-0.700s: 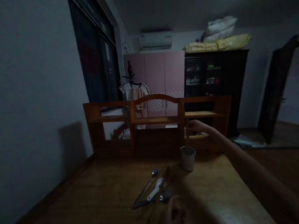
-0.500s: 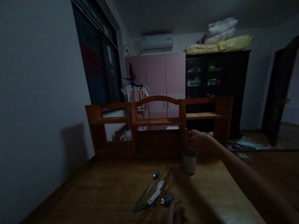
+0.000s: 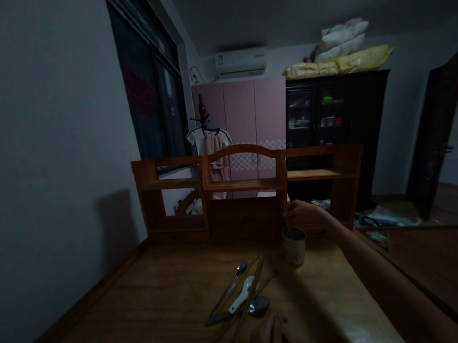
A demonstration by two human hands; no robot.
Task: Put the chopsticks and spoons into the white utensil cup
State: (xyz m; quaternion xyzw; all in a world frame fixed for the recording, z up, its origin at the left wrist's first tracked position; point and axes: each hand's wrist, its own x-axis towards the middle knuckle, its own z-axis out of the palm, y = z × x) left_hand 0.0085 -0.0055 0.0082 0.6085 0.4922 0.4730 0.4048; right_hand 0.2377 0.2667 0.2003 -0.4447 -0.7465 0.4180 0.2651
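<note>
My right hand [image 3: 304,213] reaches over a small pale cup [image 3: 294,245] at the back of the wooden table [image 3: 145,313]. Its fingers are pinched on a thin wooden chopstick [image 3: 286,215] that stands in the cup. My left hand [image 3: 270,338] rests at the table's near edge with its fingers curled; nothing shows in it. Just ahead of it lies a loose pile: a metal spoon [image 3: 236,274], a white spoon [image 3: 243,291], a dark round spoon bowl [image 3: 259,306] and several chopsticks [image 3: 247,295].
A wooden shelf unit [image 3: 246,191] stands along the table's back edge. A grey wall [image 3: 49,179] runs close on the left. Behind are a pink wardrobe [image 3: 249,118], a dark cabinet [image 3: 335,117] with bedding on top, and an open door [image 3: 434,136] at the right.
My right hand has come down from above the cup to its rim, lowering the chopstick into it. The view has tilted slightly down and left.
</note>
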